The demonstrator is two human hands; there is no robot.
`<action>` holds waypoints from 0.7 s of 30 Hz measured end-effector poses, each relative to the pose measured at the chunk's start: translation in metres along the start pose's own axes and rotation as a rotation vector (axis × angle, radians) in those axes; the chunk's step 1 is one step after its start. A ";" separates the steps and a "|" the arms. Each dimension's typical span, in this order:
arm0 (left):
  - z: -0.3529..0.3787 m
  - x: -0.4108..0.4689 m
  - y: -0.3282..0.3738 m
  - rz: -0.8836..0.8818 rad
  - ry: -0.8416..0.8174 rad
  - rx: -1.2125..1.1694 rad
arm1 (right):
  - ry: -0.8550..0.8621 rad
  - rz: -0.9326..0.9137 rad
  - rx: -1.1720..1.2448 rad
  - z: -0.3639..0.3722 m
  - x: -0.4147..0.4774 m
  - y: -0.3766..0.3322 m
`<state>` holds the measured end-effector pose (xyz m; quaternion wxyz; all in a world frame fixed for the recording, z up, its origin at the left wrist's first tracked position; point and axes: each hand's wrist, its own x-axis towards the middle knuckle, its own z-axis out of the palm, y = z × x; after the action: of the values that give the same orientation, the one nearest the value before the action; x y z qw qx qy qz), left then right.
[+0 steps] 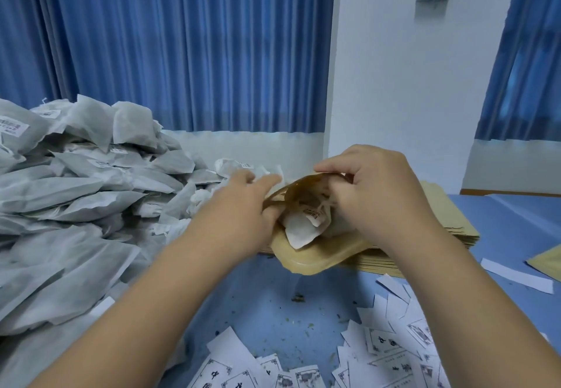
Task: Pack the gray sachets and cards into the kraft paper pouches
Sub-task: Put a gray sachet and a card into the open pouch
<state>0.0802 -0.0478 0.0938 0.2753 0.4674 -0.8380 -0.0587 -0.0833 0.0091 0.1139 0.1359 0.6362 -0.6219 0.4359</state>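
A kraft paper pouch (315, 258) is held above the blue table at centre, its mouth facing me and spread wide. A gray sachet (302, 228) with a white label sits partly inside it, one corner poking out. My right hand (379, 193) pinches the pouch's upper rim. My left hand (243, 205) grips the rim's left side, its fingers at the mouth beside the sachet. A large heap of gray sachets (76, 199) fills the left. Printed white cards (394, 351) lie scattered near the front edge.
A stack of flat kraft pouches (449, 217) lies behind and right of the held pouch. Another pouch corner (546, 261) and a paper strip (516, 275) sit at the far right. Blue curtains and a white wall stand behind the table. Small crumbs dot the table.
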 end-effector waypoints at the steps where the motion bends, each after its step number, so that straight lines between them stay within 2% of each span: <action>1: 0.004 0.002 -0.002 0.015 -0.031 -0.140 | -0.041 0.022 -0.026 -0.002 0.000 -0.001; 3: 0.011 0.003 -0.004 0.008 -0.014 -0.252 | -0.124 0.030 -0.138 -0.009 -0.002 -0.007; 7: 0.020 0.002 0.001 -0.006 0.078 -0.350 | -0.128 -0.020 -0.227 -0.029 -0.004 -0.036; 13: 0.025 -0.001 0.016 0.078 0.068 -0.688 | -0.713 -0.087 -0.510 -0.023 -0.030 -0.066; 16: 0.025 -0.002 0.020 0.053 0.104 -0.760 | -0.953 -0.019 -0.650 -0.006 -0.020 -0.054; 18: 0.025 -0.002 0.022 0.046 0.117 -0.769 | -1.003 0.047 -0.657 0.003 -0.013 -0.043; 21: 0.026 -0.004 0.026 0.044 0.116 -0.801 | -0.893 0.074 -0.565 0.018 -0.004 -0.031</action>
<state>0.0491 -0.0345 0.0792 0.4837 0.3078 -0.7417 -0.3482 -0.0479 0.0053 0.1119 0.0084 0.6761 -0.7346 -0.0574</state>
